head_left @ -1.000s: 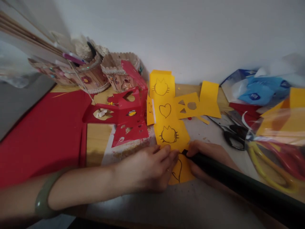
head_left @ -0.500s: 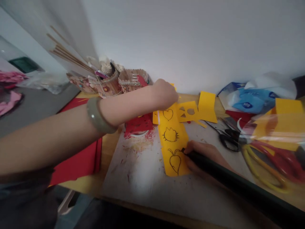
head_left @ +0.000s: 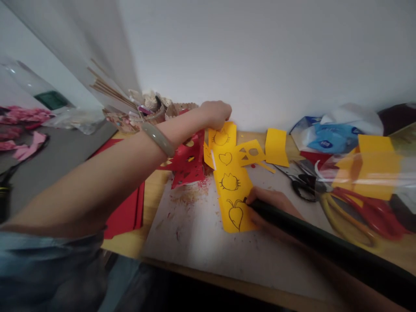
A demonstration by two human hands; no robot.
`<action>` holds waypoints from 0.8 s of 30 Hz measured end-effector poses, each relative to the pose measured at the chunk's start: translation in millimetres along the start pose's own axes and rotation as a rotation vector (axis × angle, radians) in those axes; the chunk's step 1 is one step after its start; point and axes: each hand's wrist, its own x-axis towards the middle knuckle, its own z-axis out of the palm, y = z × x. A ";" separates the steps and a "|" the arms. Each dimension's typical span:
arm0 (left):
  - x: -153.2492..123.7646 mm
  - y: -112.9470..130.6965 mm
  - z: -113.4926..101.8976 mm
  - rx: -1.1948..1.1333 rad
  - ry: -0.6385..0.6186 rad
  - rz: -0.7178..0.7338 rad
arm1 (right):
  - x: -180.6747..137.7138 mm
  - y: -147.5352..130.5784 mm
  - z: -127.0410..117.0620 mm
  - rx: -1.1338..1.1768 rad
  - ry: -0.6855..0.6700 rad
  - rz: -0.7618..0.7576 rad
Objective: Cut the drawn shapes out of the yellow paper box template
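My left hand (head_left: 215, 113) is stretched far back toward the wall, fingers curled closed over the popsicle-stick holders (head_left: 152, 110); what it holds, if anything, is hidden. A green bangle (head_left: 159, 138) sits on that wrist. My right hand (head_left: 271, 204) rests on the grey mat, closed around a black marker (head_left: 312, 236) whose tip touches the yellow paper strip (head_left: 231, 182). The strip carries black drawings: a cat face, a heart, another cat face and a leafy heart shape.
Cut red paper (head_left: 187, 162) lies left of the strip, with a red sheet (head_left: 125, 210) at the table's left. Yellow scraps (head_left: 276, 146), black scissors (head_left: 300, 182), yellow and red scissors (head_left: 357, 212), a blue packet (head_left: 328, 138) and a clear bag stand right. Wooden sticks (head_left: 108, 91) lean at back left.
My left hand left the yellow strip near the marker and reached up and back to the holders by the wall. The right hand stayed on the marker. The camera turned left.
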 end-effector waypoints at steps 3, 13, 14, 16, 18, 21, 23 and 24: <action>-7.1 -3.1 -14.1 -0.040 0.092 0.043 | -1.2 -0.1 -1.4 0.005 -0.012 0.035; -94.5 -17.1 -53.3 -0.027 0.200 0.026 | 0.9 -1.9 -7.0 -0.081 0.018 -0.010; -102.0 -22.1 -50.7 -0.050 0.187 0.004 | 1.8 -2.1 -7.2 -0.080 0.011 -0.013; -113.4 -33.2 -41.1 -0.064 0.128 -0.036 | 3.6 -3.8 -8.1 -0.084 0.008 0.000; -120.4 -43.3 -27.3 -0.044 0.029 -0.068 | 4.8 -6.8 -9.5 -0.092 0.008 0.044; -127.4 -50.7 -8.1 -0.004 -0.096 -0.153 | 4.9 -10.7 -11.9 -0.049 -0.003 0.125; -132.9 -49.2 -2.7 0.042 -0.084 -0.187 | 4.0 -11.1 -12.7 -0.012 -0.022 0.151; -136.2 -47.5 -2.8 0.066 -0.025 -0.200 | 3.4 -10.5 -12.8 -0.003 -0.028 0.154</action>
